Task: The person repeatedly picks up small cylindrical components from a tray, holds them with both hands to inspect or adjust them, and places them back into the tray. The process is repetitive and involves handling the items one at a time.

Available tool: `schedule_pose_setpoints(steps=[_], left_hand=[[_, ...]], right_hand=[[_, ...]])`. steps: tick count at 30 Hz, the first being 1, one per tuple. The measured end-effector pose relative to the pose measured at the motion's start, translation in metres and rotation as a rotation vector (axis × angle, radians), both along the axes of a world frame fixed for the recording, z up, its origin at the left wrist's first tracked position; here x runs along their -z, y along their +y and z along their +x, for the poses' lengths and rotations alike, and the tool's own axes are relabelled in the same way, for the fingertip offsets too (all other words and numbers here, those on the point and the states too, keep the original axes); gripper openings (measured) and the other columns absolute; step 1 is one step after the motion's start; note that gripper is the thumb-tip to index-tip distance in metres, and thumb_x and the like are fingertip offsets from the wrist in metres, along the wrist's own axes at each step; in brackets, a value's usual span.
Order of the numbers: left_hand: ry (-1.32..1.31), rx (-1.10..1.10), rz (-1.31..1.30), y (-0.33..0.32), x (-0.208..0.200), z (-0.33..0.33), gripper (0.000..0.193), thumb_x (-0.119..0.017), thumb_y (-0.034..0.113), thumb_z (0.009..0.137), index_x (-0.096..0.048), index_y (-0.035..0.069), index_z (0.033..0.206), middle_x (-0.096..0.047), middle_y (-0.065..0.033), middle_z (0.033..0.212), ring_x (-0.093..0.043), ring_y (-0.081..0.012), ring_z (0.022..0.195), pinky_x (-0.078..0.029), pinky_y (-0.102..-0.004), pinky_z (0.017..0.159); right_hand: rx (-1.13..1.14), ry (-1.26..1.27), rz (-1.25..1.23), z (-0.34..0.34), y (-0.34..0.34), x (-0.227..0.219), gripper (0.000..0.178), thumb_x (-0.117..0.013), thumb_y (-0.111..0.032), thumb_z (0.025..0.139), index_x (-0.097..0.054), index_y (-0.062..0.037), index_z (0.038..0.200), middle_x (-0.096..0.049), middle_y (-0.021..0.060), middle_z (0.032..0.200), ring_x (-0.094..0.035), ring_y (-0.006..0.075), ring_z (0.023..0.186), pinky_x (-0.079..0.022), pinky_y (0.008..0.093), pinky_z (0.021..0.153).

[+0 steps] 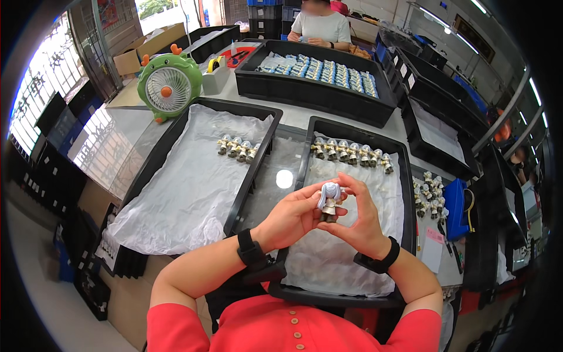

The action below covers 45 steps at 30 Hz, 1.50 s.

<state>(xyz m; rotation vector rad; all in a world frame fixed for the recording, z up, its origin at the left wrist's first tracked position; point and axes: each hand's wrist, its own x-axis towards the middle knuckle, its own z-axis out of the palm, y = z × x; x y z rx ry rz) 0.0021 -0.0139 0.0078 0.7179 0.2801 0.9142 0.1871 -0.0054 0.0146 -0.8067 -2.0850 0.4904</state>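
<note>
Between my two hands is a small figurine with pale lilac hair, a white and gold outfit and a dark base, held upright. My left hand grips it from the left with closed fingers. From the other side, my right hand curves its thumb and fingers around its top and bottom. Both hands are above the paper-lined black tray in front of me. A row of similar figurines lies along that tray's far end. In the left tray, several more figurines lie on white paper.
A green animal-shaped fan stands beyond the left tray. Farther back, a black tray holds rows of blue-and-white pieces. Loose figurines, a blue bin and slim tools lie at the right. Another person sits across the table.
</note>
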Motion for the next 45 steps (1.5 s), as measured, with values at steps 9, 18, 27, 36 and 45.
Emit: schedule_pose_setpoints(steps=[9,18,27,36,45], left_hand=[[-0.049,0.029,-0.024,0.0,0.004,-0.002,0.044,-0.037,0.025,0.1,-0.033,0.003,0.139,-0.048,-0.0126,0.131,-0.055,-0.0237,0.113,-0.046,-0.0369,0.093],[-0.008,0.03,-0.01,0.0,0.005,-0.002,0.048,-0.042,0.028,0.1,-0.032,0.007,0.141,-0.049,-0.0085,0.131,-0.056,-0.0221,0.112,-0.049,-0.0337,0.089],[0.078,-0.048,-0.068,-0.011,-0.014,-0.004,0.041,-0.057,0.027,0.093,-0.043,0.008,0.127,-0.054,-0.0069,0.114,-0.059,-0.0191,0.101,-0.05,-0.0326,0.082],[0.457,-0.349,0.25,0.032,-0.086,-0.067,0.036,-0.061,0.022,0.091,-0.053,0.012,0.125,-0.054,0.005,0.088,-0.051,-0.0039,0.078,-0.044,-0.0201,0.069],[1.115,-1.023,-0.033,0.156,0.077,-0.247,0.049,-0.06,-0.001,0.074,-0.053,0.001,0.122,-0.061,-0.0076,0.087,-0.061,-0.0159,0.073,-0.047,-0.0274,0.064]], right_hand=[[0.01,0.001,-0.035,0.0,0.002,0.002,0.092,-0.086,-0.016,0.059,-0.036,-0.0071,0.136,-0.051,0.0107,0.123,-0.052,0.0222,0.112,-0.042,0.0357,0.093],[-0.002,0.011,-0.065,0.001,0.002,0.003,0.09,-0.085,-0.016,0.06,-0.036,-0.0072,0.136,-0.052,0.0098,0.122,-0.052,0.021,0.111,-0.042,0.0359,0.093],[-0.037,0.04,-0.062,0.004,0.0,-0.008,0.096,-0.086,-0.017,0.057,-0.033,-0.0075,0.138,-0.049,0.0108,0.126,-0.048,0.0248,0.117,-0.037,0.0379,0.097],[-0.001,0.226,-0.15,0.014,0.004,-0.006,0.084,-0.078,-0.019,0.07,-0.033,-0.0056,0.139,-0.047,0.0103,0.129,-0.044,0.0212,0.122,-0.034,0.0366,0.099],[0.015,0.213,-0.202,0.01,0.01,-0.005,0.072,-0.075,-0.018,0.073,-0.038,-0.0056,0.134,-0.047,0.0089,0.128,-0.046,0.0211,0.12,-0.037,0.0368,0.097]])
